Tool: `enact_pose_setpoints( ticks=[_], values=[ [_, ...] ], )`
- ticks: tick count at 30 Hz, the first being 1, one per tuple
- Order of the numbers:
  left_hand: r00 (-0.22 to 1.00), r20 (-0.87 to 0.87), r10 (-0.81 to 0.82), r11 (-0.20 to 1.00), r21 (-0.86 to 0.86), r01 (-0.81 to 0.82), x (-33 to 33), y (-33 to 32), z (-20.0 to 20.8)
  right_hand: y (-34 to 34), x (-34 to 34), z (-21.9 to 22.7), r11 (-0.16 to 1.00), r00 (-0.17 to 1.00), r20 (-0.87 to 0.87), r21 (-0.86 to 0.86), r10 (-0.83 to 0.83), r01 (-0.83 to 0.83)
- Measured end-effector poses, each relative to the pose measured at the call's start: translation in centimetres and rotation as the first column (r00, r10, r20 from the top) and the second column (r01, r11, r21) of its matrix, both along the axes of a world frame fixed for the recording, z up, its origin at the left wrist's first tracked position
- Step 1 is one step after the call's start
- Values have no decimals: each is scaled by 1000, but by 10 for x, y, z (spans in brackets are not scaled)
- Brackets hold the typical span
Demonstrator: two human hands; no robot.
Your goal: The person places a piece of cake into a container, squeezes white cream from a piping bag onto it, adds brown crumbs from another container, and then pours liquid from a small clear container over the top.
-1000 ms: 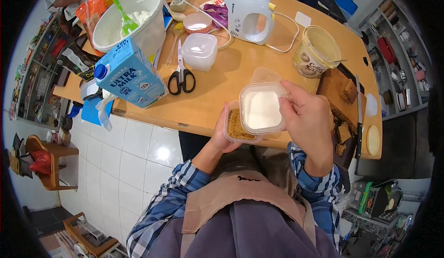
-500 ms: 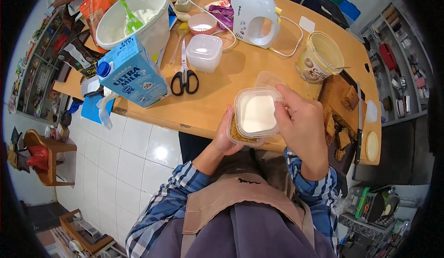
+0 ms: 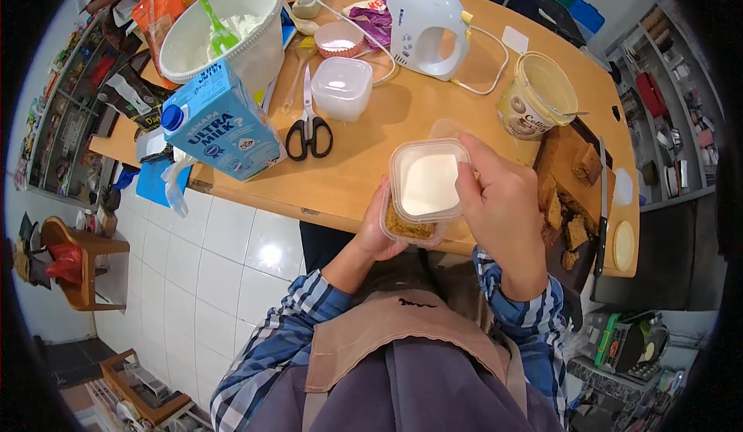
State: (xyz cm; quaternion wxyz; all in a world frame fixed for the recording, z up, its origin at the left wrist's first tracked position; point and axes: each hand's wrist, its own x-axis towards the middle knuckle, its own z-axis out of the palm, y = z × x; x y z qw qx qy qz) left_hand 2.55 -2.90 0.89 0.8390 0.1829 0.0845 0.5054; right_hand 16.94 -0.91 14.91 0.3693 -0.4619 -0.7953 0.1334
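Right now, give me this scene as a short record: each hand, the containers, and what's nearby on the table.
Left hand: holding the lower clear container
Lower container contents: brown, cake-like filling
Right hand: holding the upper clear container at its right side
Upper container contents: something white
Container contact: overlapping in this view; touching or not, unclear
Table left: blue carton, black-handled scissors, white bowl, green spatula
Table middle: hand mixer
Table right: cream-coloured tub, large brown cake, long knife
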Motion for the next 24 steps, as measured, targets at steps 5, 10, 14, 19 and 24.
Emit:
enact_pose_setpoints(
  ticks=[5, 10, 14, 19, 24],
  values=[
    [998, 61, -15, 1000, 14, 14, 0, 1, -2, 0, -1, 2, 1000, 1000, 19, 13, -9, 9],
    [998, 62, -32, 998, 52, 28, -1, 2, -5, 0, -1, 2, 999, 1000, 19, 34, -3, 2],
    [987, 146, -75, 994, 86, 63, -2, 2, -8, -1, -3, 0, 999, 1000, 12, 41, -19, 19],
    [999, 46, -17, 1000, 20, 16, 0, 0, -1, -2, -3, 2, 998, 999, 29, 39, -42, 41],
    [996, 69, -51, 995, 88, 44, -2, 1, -8, -2, -4, 1, 996, 999, 5, 79, -31, 31]
  ],
)
